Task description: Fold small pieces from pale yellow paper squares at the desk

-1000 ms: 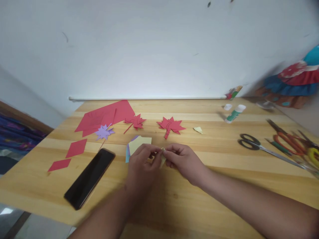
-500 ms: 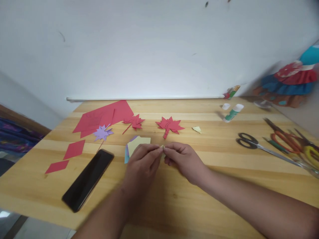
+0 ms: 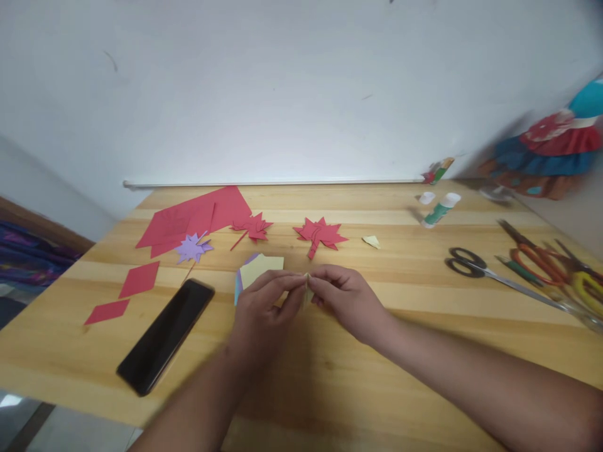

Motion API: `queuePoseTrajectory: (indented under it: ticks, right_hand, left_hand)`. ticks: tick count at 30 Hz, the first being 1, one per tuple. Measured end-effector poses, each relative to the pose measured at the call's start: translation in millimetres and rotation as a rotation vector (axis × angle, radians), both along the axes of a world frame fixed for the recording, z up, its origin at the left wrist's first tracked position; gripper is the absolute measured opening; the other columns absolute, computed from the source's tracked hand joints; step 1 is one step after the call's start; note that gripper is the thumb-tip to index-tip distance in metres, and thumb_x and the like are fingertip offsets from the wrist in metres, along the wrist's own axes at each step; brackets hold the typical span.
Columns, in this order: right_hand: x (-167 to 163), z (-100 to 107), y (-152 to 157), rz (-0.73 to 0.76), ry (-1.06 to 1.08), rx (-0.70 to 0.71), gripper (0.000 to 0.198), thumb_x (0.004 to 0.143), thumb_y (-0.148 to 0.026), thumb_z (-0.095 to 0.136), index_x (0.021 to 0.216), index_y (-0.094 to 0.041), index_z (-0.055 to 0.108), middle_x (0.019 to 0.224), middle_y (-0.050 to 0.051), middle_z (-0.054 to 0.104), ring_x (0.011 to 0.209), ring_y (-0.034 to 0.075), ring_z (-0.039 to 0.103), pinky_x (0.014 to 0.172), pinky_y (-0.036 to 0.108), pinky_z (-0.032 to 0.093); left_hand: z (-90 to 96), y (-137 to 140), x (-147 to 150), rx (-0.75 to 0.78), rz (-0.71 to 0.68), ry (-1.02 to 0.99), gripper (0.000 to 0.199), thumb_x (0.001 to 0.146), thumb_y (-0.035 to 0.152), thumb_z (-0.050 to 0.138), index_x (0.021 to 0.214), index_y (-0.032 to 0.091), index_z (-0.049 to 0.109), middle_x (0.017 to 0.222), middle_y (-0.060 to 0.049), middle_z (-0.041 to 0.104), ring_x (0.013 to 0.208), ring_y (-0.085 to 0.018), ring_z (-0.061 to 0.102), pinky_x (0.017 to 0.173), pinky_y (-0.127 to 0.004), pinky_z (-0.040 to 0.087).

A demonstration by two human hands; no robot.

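Between the fingertips of both hands is a small piece of folded pale yellow paper (image 3: 308, 287), mostly hidden by the fingers. My left hand (image 3: 268, 307) is closed and pinches its left side. From the right, my right hand (image 3: 346, 301) pinches the same piece with thumb and fingers. Just behind my left hand lies a stack of yellow, purple and blue paper squares (image 3: 259, 269). Beyond the hands rest a red paper leaf (image 3: 321, 235), another red leaf (image 3: 254, 227) and a small yellow folded piece (image 3: 372, 242).
Left on the wooden table (image 3: 377, 376) are a phone (image 3: 166, 336), a purple paper leaf (image 3: 194, 247), red paper sheets (image 3: 198, 216) and red cut pieces (image 3: 140, 279). To the right lie black-handled scissors (image 3: 471, 263), several other tools and a glue stick (image 3: 441, 210). A whiteboard (image 3: 282, 94) stands behind.
My fingers have shifted slightly around the yellow paper, which both hands still pinch. The whole view has moved a little; the things on the table lie as before.
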State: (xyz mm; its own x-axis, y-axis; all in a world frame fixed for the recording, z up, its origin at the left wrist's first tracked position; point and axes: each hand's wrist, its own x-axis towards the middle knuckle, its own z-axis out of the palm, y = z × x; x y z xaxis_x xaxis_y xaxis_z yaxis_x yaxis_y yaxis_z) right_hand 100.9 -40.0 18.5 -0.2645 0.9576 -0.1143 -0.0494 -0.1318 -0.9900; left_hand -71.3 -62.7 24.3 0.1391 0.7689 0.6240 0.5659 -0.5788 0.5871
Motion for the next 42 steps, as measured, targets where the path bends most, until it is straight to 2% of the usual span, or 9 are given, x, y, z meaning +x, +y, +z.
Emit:
queuePoseTrajectory:
  ticks: [6,9,11,15,18,24,33,39,42]
  right_hand:
    - [0.1,-2.4,-3.9,0.012,-0.095,0.133,0.026,0.086,-0.046,0.069,0.078,-0.022,0.072,0.065,-0.002,0.057,0.058,0.013,0.047,0.055,0.027,0.038]
    - [2.0,-5.4,-3.7,0.023,-0.142,0.184,0.026,0.091,-0.044,0.066,0.078,-0.022,0.072,0.065,-0.001,0.056,0.058,0.013,0.046,0.053,0.027,0.036]
    - [4.5,-5.9,-2.8,0.034,-0.203,0.26,0.025,0.094,-0.041,0.064,0.08,-0.023,0.074,0.066,-0.001,0.058,0.059,0.013,0.047,0.054,0.027,0.037]
    - [10.2,-2.4,-1.6,0.025,-0.382,0.498,0.024,0.098,-0.037,0.063,0.082,-0.023,0.076,0.066,0.0,0.061,0.063,0.016,0.054,0.06,0.029,0.04]
    - [12.6,0.5,-1.7,0.025,-0.454,0.587,0.026,0.1,-0.033,0.061,0.081,-0.023,0.076,0.068,0.001,0.063,0.064,0.016,0.057,0.061,0.029,0.042]
    - [13.2,-1.4,-0.4,-0.016,-0.466,0.57,0.016,0.094,-0.029,0.066,0.083,-0.023,0.076,0.068,0.0,0.064,0.064,0.016,0.057,0.061,0.029,0.042]
    - [10.2,-5.7,-0.1,-0.013,-0.337,0.335,0.014,0.087,-0.035,0.071,0.08,-0.023,0.071,0.069,0.0,0.064,0.062,0.016,0.054,0.057,0.029,0.04]
    - [11.4,-4.0,0.4,-0.021,-0.417,0.483,0.014,0.084,-0.025,0.066,0.071,-0.023,0.063,0.07,0.0,0.061,0.066,0.016,0.053,0.062,0.03,0.04]
    - [11.7,-3.5,1.0,-0.046,-0.392,0.473,0.014,0.083,-0.025,0.065,0.07,-0.023,0.061,0.069,0.0,0.059,0.065,0.015,0.051,0.061,0.029,0.039]
  left_hand:
    - [-2.8,0.0,-0.6,-0.266,0.081,-0.133,0.007,0.088,0.02,0.071,0.093,0.021,0.075,0.087,-0.003,0.08,0.078,-0.016,0.075,0.074,-0.026,0.062]
    - [-4.5,2.6,-2.1,-0.425,0.06,-0.236,0.016,0.085,0.026,0.073,0.099,0.02,0.077,0.088,-0.004,0.081,0.076,-0.017,0.076,0.07,-0.027,0.062]
    - [-3.6,4.4,-3.0,-0.496,0.036,-0.25,0.012,0.084,0.028,0.073,0.092,0.02,0.078,0.083,-0.004,0.08,0.072,-0.016,0.075,0.067,-0.026,0.061]
    - [-0.9,6.1,-3.8,-0.52,0.053,-0.24,0.01,0.083,0.03,0.074,0.084,0.021,0.078,0.079,-0.003,0.08,0.071,-0.016,0.073,0.066,-0.026,0.059]
    - [-1.1,6.3,-3.1,-0.516,0.064,-0.227,0.01,0.083,0.03,0.074,0.083,0.021,0.078,0.078,-0.003,0.079,0.071,-0.016,0.073,0.066,-0.026,0.059]
    - [-4.6,5.8,-1.2,-0.538,0.075,-0.233,0.009,0.081,0.029,0.074,0.081,0.021,0.077,0.076,-0.003,0.08,0.068,-0.017,0.072,0.062,-0.026,0.057]
    - [-2.7,4.6,0.6,-0.549,0.081,-0.194,0.007,0.079,0.026,0.073,0.076,0.02,0.077,0.069,-0.001,0.076,0.063,-0.015,0.068,0.058,-0.024,0.052]
    - [-5.5,2.5,5.7,-0.663,0.03,-0.224,0.012,0.082,0.029,0.07,0.081,0.021,0.078,0.077,-0.003,0.079,0.07,-0.018,0.072,0.064,-0.027,0.055]
    - [-4.6,2.3,9.5,-0.736,-0.054,-0.287,0.019,0.087,0.036,0.067,0.086,0.021,0.079,0.085,-0.005,0.081,0.078,-0.019,0.074,0.071,-0.03,0.057]
